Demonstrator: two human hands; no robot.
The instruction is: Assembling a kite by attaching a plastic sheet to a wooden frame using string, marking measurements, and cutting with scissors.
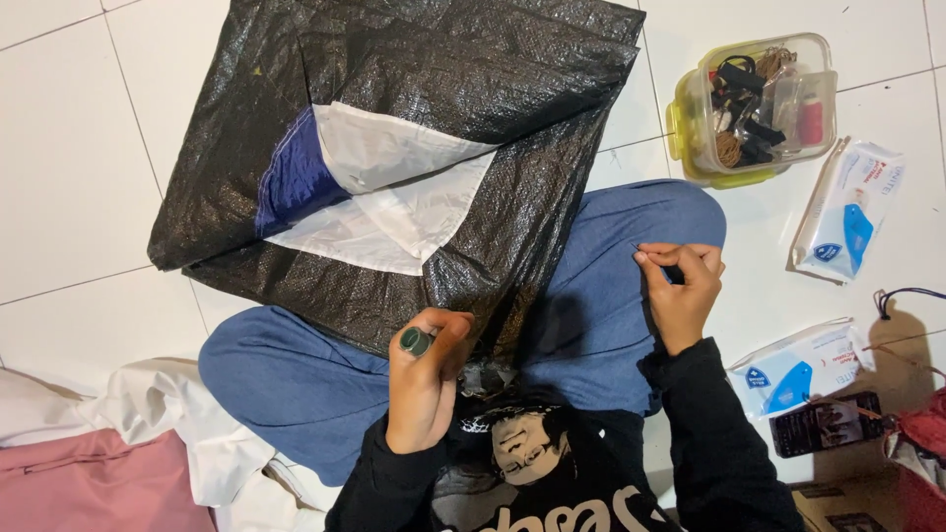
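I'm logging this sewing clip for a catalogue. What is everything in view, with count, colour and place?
Woven plastic sheet: one, black, folded over the lap and floor, upper middle.
Fabric inside the sheet: white piece and blue piece, showing at the fold.
Storage box: one, clear with yellow-green rim, top right, holding dark small items and thread.
Tissue packs: two, white and blue, one right, one lower right.
Cloth pile: white and pink, bottom left.
Tiled floor: white.
Trousers: blue, legs crossed.
Left hand: grip around a small green spool.
Right hand: fingertips pinched together, probably on a needle or thread, too small to tell.
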